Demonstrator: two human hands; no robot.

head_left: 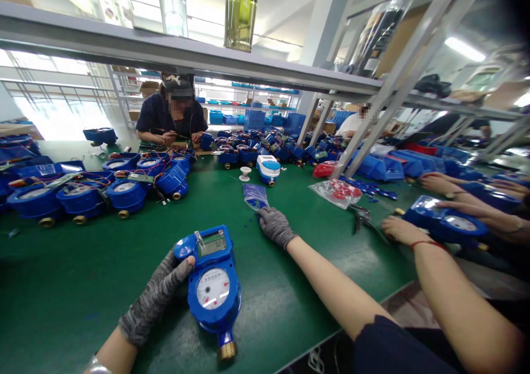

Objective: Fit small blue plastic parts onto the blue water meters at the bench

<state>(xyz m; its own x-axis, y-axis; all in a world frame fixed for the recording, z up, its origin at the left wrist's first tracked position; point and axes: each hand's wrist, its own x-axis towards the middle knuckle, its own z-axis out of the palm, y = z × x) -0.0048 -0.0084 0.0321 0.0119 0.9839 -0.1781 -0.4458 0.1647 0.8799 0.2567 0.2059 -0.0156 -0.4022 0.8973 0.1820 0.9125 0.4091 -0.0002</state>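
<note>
A blue water meter (214,285) with a white dial, a small LCD screen and a brass fitting lies on the green table (62,285) in front of me. My left hand (159,294), in a grey knit glove, grips its upper left side with the thumb on the top housing. My right hand (274,226), also gloved, reaches forward with fingers closed at the near edge of a small clear plastic bag (255,195) of blue parts.
Several blue meters (124,194) sit in rows at the left and far across the table. A white-topped meter (268,168) and a white spool (245,173) lie ahead. A bag of red parts (337,191) and pliers (362,217) are to the right, near a co-worker's hands (399,230). Another person (171,114) works opposite.
</note>
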